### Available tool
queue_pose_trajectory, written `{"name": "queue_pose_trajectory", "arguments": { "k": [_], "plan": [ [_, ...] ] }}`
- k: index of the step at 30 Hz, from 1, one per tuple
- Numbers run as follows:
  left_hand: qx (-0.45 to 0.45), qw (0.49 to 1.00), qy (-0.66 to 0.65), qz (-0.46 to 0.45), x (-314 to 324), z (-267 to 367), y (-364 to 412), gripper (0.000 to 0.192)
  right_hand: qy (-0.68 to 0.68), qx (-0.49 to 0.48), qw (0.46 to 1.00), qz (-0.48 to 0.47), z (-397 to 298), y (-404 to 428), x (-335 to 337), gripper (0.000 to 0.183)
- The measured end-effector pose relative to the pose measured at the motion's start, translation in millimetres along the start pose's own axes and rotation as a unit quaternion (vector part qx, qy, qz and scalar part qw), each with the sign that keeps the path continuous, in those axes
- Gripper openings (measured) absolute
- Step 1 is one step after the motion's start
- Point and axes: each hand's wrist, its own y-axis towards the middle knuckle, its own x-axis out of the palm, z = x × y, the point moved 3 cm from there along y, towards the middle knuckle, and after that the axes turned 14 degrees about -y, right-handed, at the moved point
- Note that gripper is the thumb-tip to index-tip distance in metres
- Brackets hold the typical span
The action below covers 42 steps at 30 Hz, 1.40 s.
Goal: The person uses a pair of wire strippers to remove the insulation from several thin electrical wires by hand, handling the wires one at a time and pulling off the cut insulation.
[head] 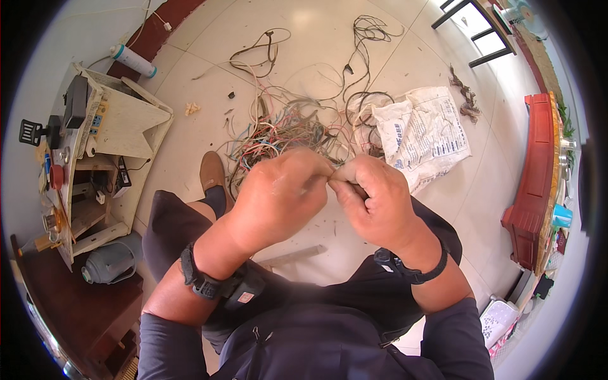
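Note:
My left hand (285, 194) and my right hand (375, 194) meet in front of me, above the floor. Thumb and forefinger of each are pinched together, fingertips nearly touching. Between them is a thin strand (330, 178), mostly hidden by the fingers; it looks like wire. Just beyond my hands lies a tangled heap of electrical wires (285, 130) in red, white, blue and grey. To its right, a white woven plastic sack (427, 133) bearing print lies crumpled, with dark cable by its mouth.
Loose black cables (368, 31) trail across the tiled floor. At left stand a worn white wooden cabinet (128, 123) and a grey thermos jug (111, 261). A red wooden furniture piece (534, 180) is at right. My brown shoe (212, 171) rests beside the heap.

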Motion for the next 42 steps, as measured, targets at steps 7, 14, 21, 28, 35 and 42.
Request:
{"name": "queue_pose_trajectory", "arguments": {
  "k": [7, 14, 21, 28, 35, 42],
  "plan": [
    [0.037, 0.998, 0.044, 0.041, -2, -4, -2, 0.014, -0.046, -0.04, 0.998, -0.008, -14, -2, -8, 0.014],
    [0.004, 0.998, -0.059, 0.007, -14, 2, 5, 0.024, 0.024, 0.008, 1.0, -0.011, -1, -1, -17, 0.007],
    [-0.055, 0.985, -0.148, -0.065, -5, 12, 4, 0.017, 0.036, -0.036, 0.999, -0.019, 5, 3, -18, 0.006],
    [-0.052, 0.989, -0.137, -0.029, -4, 4, 0, 0.01, -0.026, -0.033, 0.999, -0.006, 0, 6, -18, 0.008],
    [-0.096, 0.961, -0.259, 0.029, 3, -2, -7, 0.011, -0.017, -0.057, 0.998, 0.014, -1, 4, -12, 0.011],
    [-0.101, 0.958, -0.267, 0.017, 2, 3, -6, 0.012, -0.043, -0.073, 0.996, 0.024, -1, 1, -12, 0.014]
  ]
}}
